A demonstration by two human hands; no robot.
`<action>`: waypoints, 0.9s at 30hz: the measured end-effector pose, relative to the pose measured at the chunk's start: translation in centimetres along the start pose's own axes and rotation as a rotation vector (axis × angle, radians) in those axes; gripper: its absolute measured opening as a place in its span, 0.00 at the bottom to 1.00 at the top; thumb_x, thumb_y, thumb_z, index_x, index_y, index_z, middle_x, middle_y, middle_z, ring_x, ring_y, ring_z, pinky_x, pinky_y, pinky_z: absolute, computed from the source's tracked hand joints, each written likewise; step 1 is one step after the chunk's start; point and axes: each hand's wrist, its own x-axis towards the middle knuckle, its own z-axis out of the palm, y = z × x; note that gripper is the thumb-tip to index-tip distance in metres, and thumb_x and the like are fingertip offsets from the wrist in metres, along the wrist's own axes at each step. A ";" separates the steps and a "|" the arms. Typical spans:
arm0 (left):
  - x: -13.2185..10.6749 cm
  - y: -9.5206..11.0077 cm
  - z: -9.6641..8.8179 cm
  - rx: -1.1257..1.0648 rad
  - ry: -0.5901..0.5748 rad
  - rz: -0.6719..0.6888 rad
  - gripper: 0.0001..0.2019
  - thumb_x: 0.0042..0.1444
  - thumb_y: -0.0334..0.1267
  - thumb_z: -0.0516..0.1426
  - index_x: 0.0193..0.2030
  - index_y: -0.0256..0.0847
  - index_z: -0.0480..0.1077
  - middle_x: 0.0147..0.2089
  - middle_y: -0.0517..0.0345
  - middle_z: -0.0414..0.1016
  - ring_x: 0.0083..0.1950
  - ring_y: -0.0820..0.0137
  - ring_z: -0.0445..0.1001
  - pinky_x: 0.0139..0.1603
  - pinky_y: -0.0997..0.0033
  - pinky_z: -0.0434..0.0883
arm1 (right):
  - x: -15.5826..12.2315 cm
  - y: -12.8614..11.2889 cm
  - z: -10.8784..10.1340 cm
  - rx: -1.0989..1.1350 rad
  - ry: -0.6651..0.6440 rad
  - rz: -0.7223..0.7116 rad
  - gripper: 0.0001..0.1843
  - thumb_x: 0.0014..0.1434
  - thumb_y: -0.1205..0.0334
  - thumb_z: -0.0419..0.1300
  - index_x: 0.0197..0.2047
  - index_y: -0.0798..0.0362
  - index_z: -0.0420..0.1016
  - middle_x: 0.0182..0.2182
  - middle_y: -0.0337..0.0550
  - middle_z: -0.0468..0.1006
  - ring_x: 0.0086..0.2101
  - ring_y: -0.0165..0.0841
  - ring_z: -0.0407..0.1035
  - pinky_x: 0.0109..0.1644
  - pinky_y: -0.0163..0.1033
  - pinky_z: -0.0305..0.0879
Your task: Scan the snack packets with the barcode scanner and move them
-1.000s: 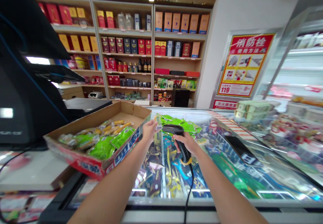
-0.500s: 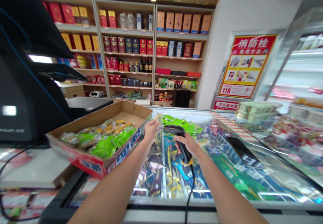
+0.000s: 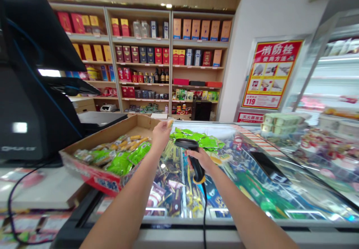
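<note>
My right hand (image 3: 199,158) is wrapped around the handle of a black barcode scanner (image 3: 187,145) with an orange band and a black cord, held over the glass top of a chest freezer (image 3: 252,174). My left hand (image 3: 160,132) is raised beside the scanner's head, fingers pinched on a small yellowish snack packet (image 3: 170,122). It hovers over the right end of an open cardboard box (image 3: 92,170) holding green and yellow snack packets. More green packets (image 3: 202,138) lie on the freezer lid behind the scanner.
A black checkout terminal (image 3: 30,92) stands at the left on a white counter (image 3: 36,193). Wooden shelves (image 3: 168,54) of boxed goods and bottles fill the back wall. A red poster (image 3: 270,73) hangs to the right, beside a glass display case (image 3: 322,129).
My left hand has lifted the packet higher and slightly left, away from the scanner head. The scanner has shifted a little left and down. The view has tilted downward slightly.
</note>
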 end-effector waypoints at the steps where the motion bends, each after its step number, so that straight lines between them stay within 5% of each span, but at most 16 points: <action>1: 0.0 0.9 -1.3 0.149 -0.004 0.043 0.11 0.46 0.29 0.61 0.39 0.40 0.75 0.42 0.51 0.81 0.47 0.61 0.78 0.54 0.62 0.70 | 0.2 -0.3 0.7 0.002 -0.017 0.002 0.17 0.45 0.48 0.64 0.29 0.53 0.70 0.14 0.36 0.71 0.14 0.30 0.64 0.18 0.36 0.60; 5: -0.2 3.8 -6.7 0.659 0.064 0.083 0.13 0.52 0.32 0.58 0.45 0.42 0.75 0.45 0.45 0.80 0.51 0.52 0.76 0.58 0.45 0.65 | 1.0 -1.6 4.0 -0.013 -0.132 -0.011 0.16 0.46 0.50 0.64 0.31 0.54 0.71 0.14 0.37 0.72 0.14 0.30 0.64 0.18 0.35 0.61; 9: -0.2 4.8 -11.3 0.915 0.252 0.057 0.14 0.54 0.30 0.55 0.46 0.41 0.75 0.49 0.40 0.78 0.57 0.45 0.72 0.62 0.26 0.50 | 1.5 -2.3 7.3 0.011 -0.211 -0.029 0.15 0.46 0.50 0.64 0.29 0.53 0.70 0.15 0.37 0.72 0.15 0.30 0.65 0.19 0.35 0.62; 14: -0.1 4.7 -13.3 0.954 0.396 0.092 0.21 0.52 0.27 0.53 0.53 0.35 0.72 0.71 0.32 0.54 0.71 0.36 0.49 0.60 0.20 0.44 | 1.3 -1.9 9.3 0.043 -0.235 -0.037 0.16 0.46 0.49 0.66 0.29 0.53 0.71 0.15 0.36 0.71 0.15 0.30 0.65 0.18 0.34 0.62; 19: -1.5 4.4 -9.6 0.962 0.182 0.118 0.23 0.58 0.31 0.50 0.62 0.38 0.65 0.74 0.37 0.47 0.74 0.46 0.45 0.65 0.26 0.46 | 0.7 -1.3 6.9 0.073 -0.136 -0.026 0.19 0.44 0.47 0.67 0.29 0.54 0.71 0.15 0.36 0.72 0.14 0.29 0.64 0.18 0.34 0.62; 27: -7.7 1.5 3.7 0.950 -0.539 0.454 0.23 0.60 0.32 0.51 0.62 0.41 0.65 0.69 0.42 0.61 0.72 0.49 0.52 0.66 0.34 0.54 | -1.4 -2.0 -3.1 0.167 0.224 -0.145 0.18 0.44 0.49 0.67 0.31 0.55 0.72 0.15 0.36 0.72 0.14 0.28 0.65 0.18 0.33 0.63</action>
